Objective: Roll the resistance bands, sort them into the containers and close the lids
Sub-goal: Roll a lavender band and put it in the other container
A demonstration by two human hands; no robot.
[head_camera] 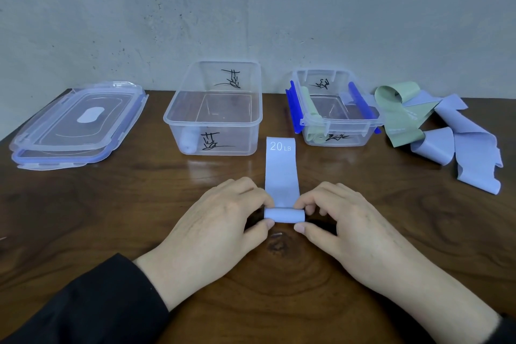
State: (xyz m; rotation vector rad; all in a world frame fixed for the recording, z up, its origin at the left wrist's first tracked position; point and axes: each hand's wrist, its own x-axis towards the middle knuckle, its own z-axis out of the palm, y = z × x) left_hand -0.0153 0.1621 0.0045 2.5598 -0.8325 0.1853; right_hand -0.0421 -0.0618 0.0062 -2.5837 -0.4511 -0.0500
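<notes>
A lavender resistance band (281, 173) marked "20 LB" lies flat on the wooden table, its near end wound into a small roll (284, 215). My left hand (220, 220) pinches the roll's left end and my right hand (346, 223) pinches its right end. Behind it stands a large clear container (178, 117) holding one rolled lavender band (189, 140). To its right a smaller clear container (371, 120) with blue clips holds rolled green bands (314, 123). Loose green bands (396, 109) and lavender bands (469, 148) lie in a heap at the right.
Two clear lids (75, 126) with blue seals are stacked at the left of the table. A grey wall (251, 8) runs behind the table's far edge. Dark sleeves cover both my forearms.
</notes>
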